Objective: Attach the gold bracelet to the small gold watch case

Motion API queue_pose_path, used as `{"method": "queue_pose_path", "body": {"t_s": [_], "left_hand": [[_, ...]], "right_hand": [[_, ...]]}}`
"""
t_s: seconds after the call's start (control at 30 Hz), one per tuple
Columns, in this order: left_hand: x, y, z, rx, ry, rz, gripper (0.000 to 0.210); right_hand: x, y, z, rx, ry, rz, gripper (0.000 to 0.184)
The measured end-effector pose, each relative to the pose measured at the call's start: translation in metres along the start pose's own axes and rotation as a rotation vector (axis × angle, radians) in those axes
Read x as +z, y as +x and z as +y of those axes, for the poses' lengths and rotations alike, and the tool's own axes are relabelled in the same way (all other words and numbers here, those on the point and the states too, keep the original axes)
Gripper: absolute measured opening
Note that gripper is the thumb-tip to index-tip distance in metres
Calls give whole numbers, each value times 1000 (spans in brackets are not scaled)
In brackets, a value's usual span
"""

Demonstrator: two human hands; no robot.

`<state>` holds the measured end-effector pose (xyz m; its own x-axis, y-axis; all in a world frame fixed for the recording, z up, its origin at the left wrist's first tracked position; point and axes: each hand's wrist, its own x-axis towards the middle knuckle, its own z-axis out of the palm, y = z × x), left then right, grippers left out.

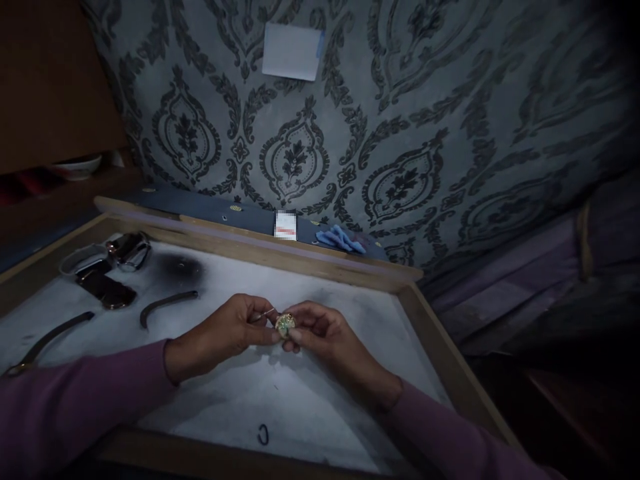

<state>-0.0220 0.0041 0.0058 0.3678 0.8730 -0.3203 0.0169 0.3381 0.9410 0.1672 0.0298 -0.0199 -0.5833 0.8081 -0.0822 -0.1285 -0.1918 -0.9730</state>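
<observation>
Between my two hands, above the middle of the white work surface, is a small round watch movement with gold and greenish parts. My left hand is closed, thumb and finger pinching the movement's left edge. A thin metal tool also pokes out from its fingers; its exact kind is not clear. My right hand is closed on the right side of the movement, thumb in front and fingers curled behind. Part of the movement is hidden by the fingertips.
A wooden rim frames the white surface. Dark curved watch straps and watches with dark bands lie at the left. A small dark C-shaped ring is near the front. A blue cloth rests beyond the back rim.
</observation>
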Motion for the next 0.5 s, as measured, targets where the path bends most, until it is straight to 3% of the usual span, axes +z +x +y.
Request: {"method": "queue_pose_path", "body": {"t_s": [0.27,0.5], "left_hand": [[-8,2,-3,37,-30,-30,24],[-30,5,8,56,-41,134,25]], "right_hand": [[-8,6,6,97,186,42,30],[-18,5,-17,43,211,218,24]]}}
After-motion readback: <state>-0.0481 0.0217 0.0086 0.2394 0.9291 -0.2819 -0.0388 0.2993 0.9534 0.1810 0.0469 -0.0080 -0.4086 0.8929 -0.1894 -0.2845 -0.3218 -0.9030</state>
